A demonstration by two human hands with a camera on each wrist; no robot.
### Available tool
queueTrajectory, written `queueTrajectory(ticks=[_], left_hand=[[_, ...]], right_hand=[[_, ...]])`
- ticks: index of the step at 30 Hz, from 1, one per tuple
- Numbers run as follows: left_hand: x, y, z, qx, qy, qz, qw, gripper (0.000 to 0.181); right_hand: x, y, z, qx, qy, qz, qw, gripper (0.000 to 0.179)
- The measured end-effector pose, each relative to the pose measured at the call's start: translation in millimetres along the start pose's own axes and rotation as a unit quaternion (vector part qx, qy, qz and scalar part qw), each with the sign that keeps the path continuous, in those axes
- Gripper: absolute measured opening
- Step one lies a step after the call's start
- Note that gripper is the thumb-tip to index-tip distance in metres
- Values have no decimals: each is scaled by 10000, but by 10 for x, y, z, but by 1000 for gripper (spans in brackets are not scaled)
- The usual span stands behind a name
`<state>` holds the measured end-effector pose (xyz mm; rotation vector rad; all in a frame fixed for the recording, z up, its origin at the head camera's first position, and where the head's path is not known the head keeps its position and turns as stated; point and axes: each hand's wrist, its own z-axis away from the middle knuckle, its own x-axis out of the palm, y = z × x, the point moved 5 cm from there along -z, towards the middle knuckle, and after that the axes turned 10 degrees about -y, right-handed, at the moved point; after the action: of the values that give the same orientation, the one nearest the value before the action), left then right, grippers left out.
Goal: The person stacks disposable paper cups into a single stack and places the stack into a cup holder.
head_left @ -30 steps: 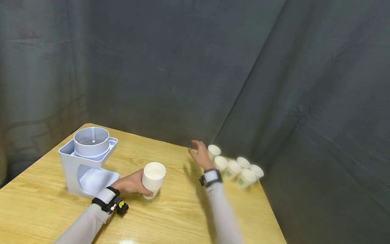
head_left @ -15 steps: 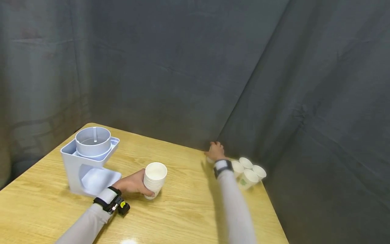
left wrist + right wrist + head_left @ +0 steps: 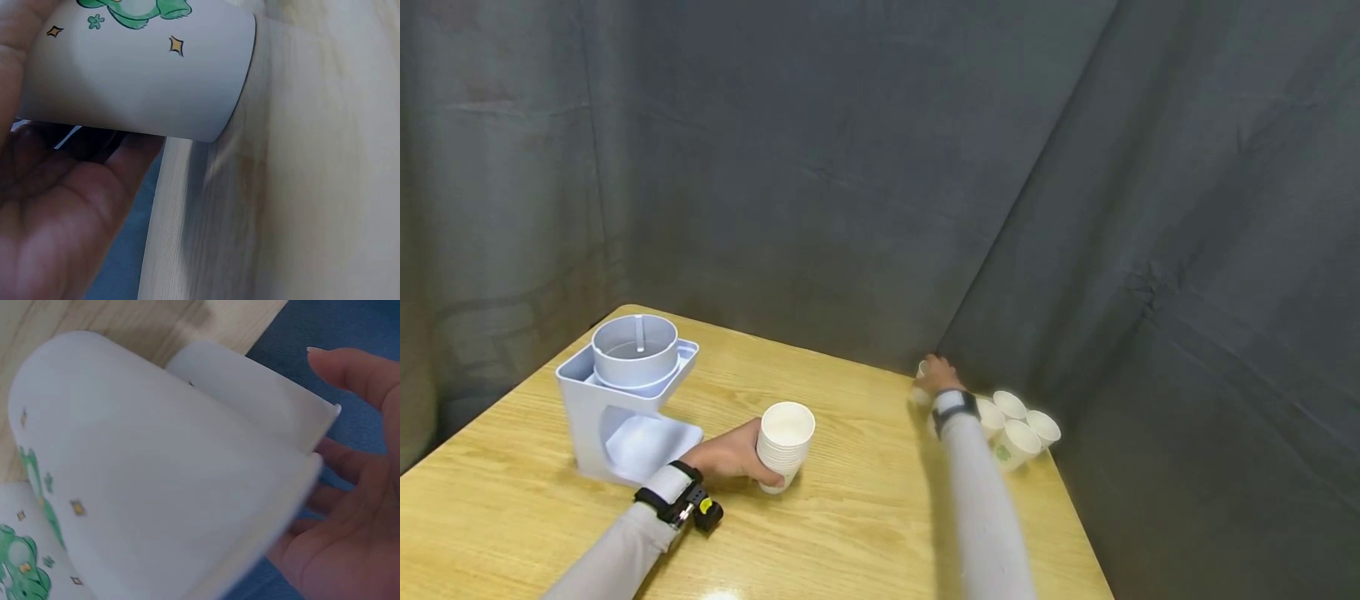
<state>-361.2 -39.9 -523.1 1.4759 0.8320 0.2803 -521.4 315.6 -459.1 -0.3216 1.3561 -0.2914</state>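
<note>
In the head view my left hand (image 3: 730, 456) grips a stack of white paper cups (image 3: 784, 457) standing upright left of the table's middle. A green cartoon figure and small stars show on the outer paper cup (image 3: 137, 75) in the left wrist view. At the far edge my right hand (image 3: 940, 377) is spread about the farthest single paper cup (image 3: 250, 397), its thumb apart from the rim and its fingers partly hidden behind the cups. A nearer paper cup (image 3: 156, 462) fills much of the right wrist view.
Several upright paper cups (image 3: 1018, 443) stand grouped at the table's right edge, partly behind my right forearm. A pale grey stand with a round bowl (image 3: 636, 354) is left of my left hand. Dark curtains (image 3: 865, 183) hang behind the wooden table (image 3: 850, 500).
My right hand has reached rightward and away to the farthest cup, and that cup's rim now shows beside the fingers. The left hand keeps its hold on the stack; the view has shifted slightly.
</note>
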Motion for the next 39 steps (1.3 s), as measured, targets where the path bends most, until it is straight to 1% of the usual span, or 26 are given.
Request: queueTrajectory(ticks=[5,8,14,16,20,22,25,28,30,35,39], left_hand=[[-20,5,-12,19,38,-99,9999,80],[-28,14,-24,23,39,-135,9999,81],[-23,32,-46,53,-65,-72,9999,80],[-26,30,-51,59,-80,-66,9999,79],[-30,17,-66,78,-94,-101,9999,78],[-28,5,-76,85,-114,-121,9998,77],[-23,-5,-95,85,-101,-147,9998,78],[-30,-6,-111,76,-77,-113,9999,79],[-40,-2,-119,79,-61,-109,9999,79],[-74,-7,-129,53,-50,-208,9998,78],[-93,-24,-124,31,-66,-284,9996,77]], right_hand=[[-56,-106,29,-229,131,11,9997,58],[-58,-184,50,-274,147,-28,9995,56],[12,-337,113,-452,167,377,9981,56],[53,-380,123,-553,288,547,9966,52],[150,-444,171,-719,660,900,9912,47],[198,-468,232,-716,797,897,9902,50],[255,-497,356,-664,865,755,9912,54],[296,-531,476,-713,855,449,9928,56],[311,-564,549,-778,854,377,9926,57],[359,-641,712,-875,837,447,9916,60],[422,-696,842,-883,771,322,9926,61]])
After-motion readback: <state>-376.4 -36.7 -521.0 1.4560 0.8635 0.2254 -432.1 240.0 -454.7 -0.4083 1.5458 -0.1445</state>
